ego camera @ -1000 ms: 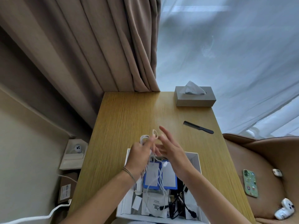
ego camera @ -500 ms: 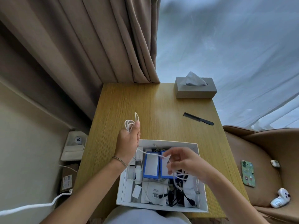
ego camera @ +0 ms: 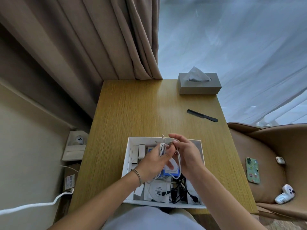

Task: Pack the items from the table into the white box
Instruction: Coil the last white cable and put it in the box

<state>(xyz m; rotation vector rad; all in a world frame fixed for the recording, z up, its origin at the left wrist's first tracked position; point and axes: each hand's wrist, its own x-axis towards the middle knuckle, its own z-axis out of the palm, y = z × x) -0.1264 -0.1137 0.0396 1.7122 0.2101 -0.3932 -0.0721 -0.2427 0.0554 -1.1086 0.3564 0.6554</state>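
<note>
I see both hands above the white box, which sits at the near edge of the worktop. My left hand grips a bunched white cable, and my right hand pinches the same cable, a loop hanging between them over the box. A black comb and a tissue box lie farther back.
</note>
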